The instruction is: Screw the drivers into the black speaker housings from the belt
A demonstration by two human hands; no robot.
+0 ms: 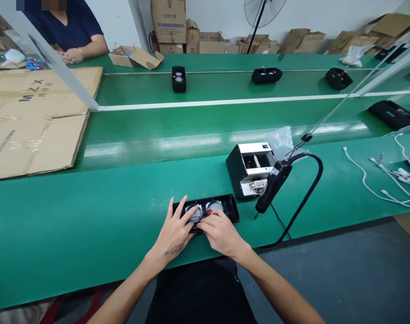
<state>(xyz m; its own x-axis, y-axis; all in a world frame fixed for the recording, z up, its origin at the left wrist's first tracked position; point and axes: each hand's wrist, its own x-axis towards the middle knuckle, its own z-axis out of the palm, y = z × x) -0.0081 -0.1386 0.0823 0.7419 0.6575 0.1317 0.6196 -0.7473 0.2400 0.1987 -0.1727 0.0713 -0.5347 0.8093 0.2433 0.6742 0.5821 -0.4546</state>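
Note:
A flat black speaker housing (229, 208) with two round silver speaker drivers (214, 206) and red wires lies near the front edge of the green bench (90, 216). My left hand (174, 231) rests on its left part, fingers spread over the left driver. My right hand (221, 234) lies over the housing's middle, fingertips at the wires between the drivers. Neither hand lifts it.
A hanging black electric screwdriver (271, 186) dangles just right of the housing, cable looping down. Behind it stands a black-and-white box unit (250, 168). Flattened cardboard (36, 117) lies left, white cables (390, 180) right. Black housings (266, 74) ride the belt; a seated person (72, 31) is far left.

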